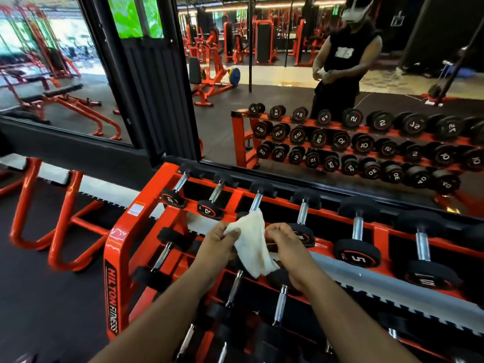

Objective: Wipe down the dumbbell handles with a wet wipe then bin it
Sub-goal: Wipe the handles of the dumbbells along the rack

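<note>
Holding a white wipe (252, 242) above an orange dumbbell rack (125, 231), left hand (218, 241) pinching its upper corner, right hand (284, 242) curled on its other edge (grip partly hidden), chrome dumbbell handles (357, 227) beneath, untouched, mirror (314, 82) behind.

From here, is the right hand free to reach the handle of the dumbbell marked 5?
Probably yes. The right hand pinches the wet wipe just left of that dumbbell handle, and nothing lies between them on the rack.

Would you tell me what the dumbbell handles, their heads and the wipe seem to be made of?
Dumbbell handles: bright chromed metal, judging by the shine. Heads: matte black, probably rubber-coated. Wipe: thin off-white cloth or paper, limp and creased between the left hand and right hand.
</note>
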`<state>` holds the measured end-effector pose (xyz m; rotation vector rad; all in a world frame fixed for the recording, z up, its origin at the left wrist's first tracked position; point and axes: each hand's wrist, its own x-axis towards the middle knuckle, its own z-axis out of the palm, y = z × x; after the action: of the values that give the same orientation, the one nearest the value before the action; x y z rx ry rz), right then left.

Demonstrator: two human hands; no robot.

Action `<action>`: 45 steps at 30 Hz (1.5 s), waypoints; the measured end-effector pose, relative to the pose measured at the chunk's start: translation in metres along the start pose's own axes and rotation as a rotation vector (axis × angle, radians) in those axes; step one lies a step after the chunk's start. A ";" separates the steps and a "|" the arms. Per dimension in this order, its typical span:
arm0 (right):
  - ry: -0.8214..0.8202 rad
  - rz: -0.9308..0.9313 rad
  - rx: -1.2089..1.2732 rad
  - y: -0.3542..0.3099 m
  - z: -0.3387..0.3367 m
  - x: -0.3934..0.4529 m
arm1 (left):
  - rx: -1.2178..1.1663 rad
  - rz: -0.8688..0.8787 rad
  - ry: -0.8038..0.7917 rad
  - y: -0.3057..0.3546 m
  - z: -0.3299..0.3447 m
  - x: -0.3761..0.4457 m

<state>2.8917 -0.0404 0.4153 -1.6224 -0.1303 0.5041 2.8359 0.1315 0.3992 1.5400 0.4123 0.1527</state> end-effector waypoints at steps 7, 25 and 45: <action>-0.087 -0.023 -0.121 -0.003 0.037 -0.008 | 0.169 0.130 0.106 0.011 -0.033 -0.007; -0.080 -0.456 -0.290 -0.013 0.021 0.014 | -0.185 0.032 -0.225 0.011 -0.063 0.025; 0.007 -0.279 -0.218 0.028 -0.062 0.079 | 0.050 0.047 0.009 0.003 0.055 0.067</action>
<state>2.9812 -0.0709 0.3708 -1.7831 -0.4125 0.2757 2.9175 0.1038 0.3897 1.5995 0.3892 0.1871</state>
